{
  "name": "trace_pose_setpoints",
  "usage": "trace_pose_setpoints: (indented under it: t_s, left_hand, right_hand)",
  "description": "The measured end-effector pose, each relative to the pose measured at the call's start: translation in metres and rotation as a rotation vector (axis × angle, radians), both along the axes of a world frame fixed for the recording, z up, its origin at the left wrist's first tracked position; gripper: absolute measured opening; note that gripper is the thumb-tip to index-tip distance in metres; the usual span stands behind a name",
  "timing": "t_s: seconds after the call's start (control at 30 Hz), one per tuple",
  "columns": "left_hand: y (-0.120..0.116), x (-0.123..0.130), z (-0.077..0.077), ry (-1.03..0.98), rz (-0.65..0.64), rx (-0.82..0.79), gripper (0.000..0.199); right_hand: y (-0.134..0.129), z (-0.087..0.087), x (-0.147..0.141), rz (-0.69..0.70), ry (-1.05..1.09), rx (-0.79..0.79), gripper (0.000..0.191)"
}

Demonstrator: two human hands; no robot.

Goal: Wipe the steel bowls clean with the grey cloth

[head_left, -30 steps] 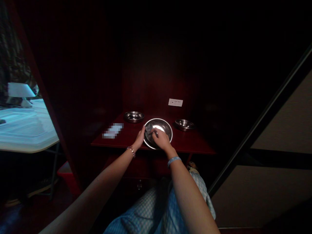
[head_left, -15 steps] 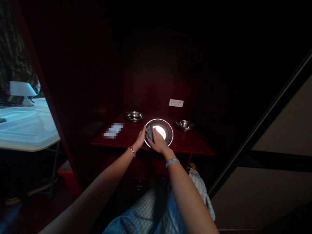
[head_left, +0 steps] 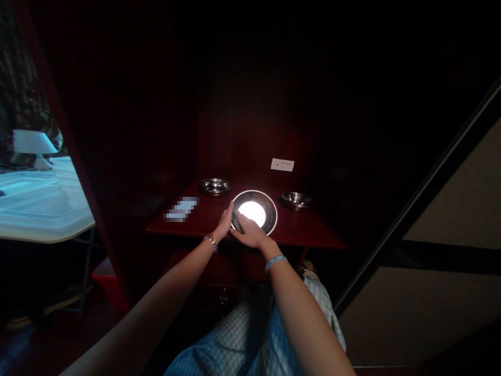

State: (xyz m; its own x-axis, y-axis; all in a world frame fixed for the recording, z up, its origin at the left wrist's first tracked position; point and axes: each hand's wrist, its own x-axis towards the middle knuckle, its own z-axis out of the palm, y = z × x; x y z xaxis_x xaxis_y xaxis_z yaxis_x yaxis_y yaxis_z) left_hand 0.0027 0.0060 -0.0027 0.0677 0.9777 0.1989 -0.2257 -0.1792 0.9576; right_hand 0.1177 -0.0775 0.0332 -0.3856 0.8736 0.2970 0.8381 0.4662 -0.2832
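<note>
A shiny steel bowl [head_left: 270, 206] is tilted toward me over the front of the dark red shelf. My left hand [head_left: 224, 221] grips its left rim, thumb side up. Inside the bowl, my right hand [head_left: 249, 232] presses a grey cloth [head_left: 236, 221] against the lower left of the inner wall. Most of the cloth is hidden under the right hand's fingers. Bright light glares off the bowl's bottom.
Two smaller steel bowls stand on the shelf [head_left: 203, 222], one at back left [head_left: 215, 187], one at right [head_left: 296, 201]. A blurred-out pale object [head_left: 182, 209] lies at left. A white socket [head_left: 282, 165] is on the back wall. Outside, a lamp [head_left: 35, 143] stands on a white table.
My right hand has slid down and left inside the bowl with the cloth, which shows less now. My left hand keeps its hold on the rim.
</note>
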Motion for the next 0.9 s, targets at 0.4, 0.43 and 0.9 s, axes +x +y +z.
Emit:
trace_pose_setpoints:
  t_s: [0.4,0.43,0.9]
  left_hand:
    - [0.009,0.0,-0.007,-0.002,0.031,-0.003,0.067]
    - [0.01,0.0,-0.007,-0.009,0.019,0.005,0.067]
    - [0.011,0.001,-0.007,-0.028,0.016,-0.005,0.068]
  right_hand:
    - [-0.011,0.018,-0.002,0.032,0.037,-0.077,0.04]
    - [-0.012,0.02,-0.002,0.019,0.023,-0.075,0.038]
    - [-0.022,0.04,-0.001,-0.212,-0.263,-0.195,0.032]
